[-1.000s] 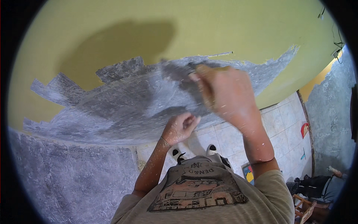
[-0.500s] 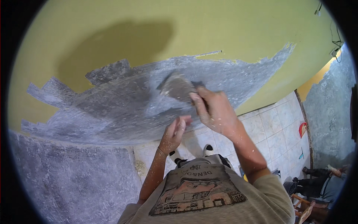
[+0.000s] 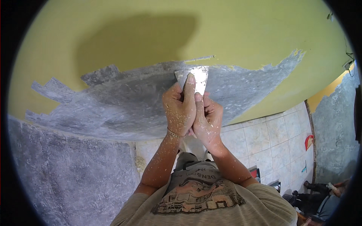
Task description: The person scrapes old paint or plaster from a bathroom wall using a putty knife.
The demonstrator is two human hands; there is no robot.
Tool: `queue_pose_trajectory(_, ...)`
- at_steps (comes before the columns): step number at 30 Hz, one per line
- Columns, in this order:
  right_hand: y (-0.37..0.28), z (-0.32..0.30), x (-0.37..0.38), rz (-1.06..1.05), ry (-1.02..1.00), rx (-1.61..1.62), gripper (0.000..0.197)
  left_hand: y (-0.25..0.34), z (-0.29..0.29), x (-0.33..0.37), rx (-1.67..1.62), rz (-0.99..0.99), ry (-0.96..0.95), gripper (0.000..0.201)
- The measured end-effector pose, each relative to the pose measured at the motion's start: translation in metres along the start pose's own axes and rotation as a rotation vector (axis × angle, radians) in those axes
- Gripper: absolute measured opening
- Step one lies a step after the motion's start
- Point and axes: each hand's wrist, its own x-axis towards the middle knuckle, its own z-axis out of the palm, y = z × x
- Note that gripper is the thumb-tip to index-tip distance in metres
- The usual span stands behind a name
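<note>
A paint scraper [image 3: 201,77] with a broad metal blade stands blade-up in front of me. Its blade edge lies at the upper border of the scraped grey patch [image 3: 135,94] on the yellow-green wall [image 3: 241,34]. My left hand [image 3: 181,113] is closed round it, its thumb laid along the blade. Beside it, my right hand [image 3: 210,122] grips the tool lower down, thumb up against the base of the blade. The handle is hidden by both hands. Pale paint flakes cling to my hands and forearms.
A bare grey wall [image 3: 71,173] adjoins at the left. Pale floor tiles [image 3: 260,135] run below and right, with a red fan-shaped object [image 3: 309,142] on them. At the lower right a person [image 3: 328,201] sits. Wires [image 3: 349,62] hang at the far right.
My left hand has risen from below and taken hold of the scraper. The blade has turned from pointing left to pointing up, and my right hand has moved slightly left and down.
</note>
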Motion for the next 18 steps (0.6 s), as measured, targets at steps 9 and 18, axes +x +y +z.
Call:
queue_pose_trajectory(9, -0.004, -0.002, 0.001, 0.008, -0.002, 0.044, 0.042, 0.0, 0.003, 0.002, -0.014, 0.008, -0.014, 0.037)
queue_pose_trajectory(18, -0.014, -0.002, 0.005, 0.012, 0.025, 0.085, 0.04, 0.002, 0.005, 0.011, 0.004, 0.005, -0.054, 0.039)
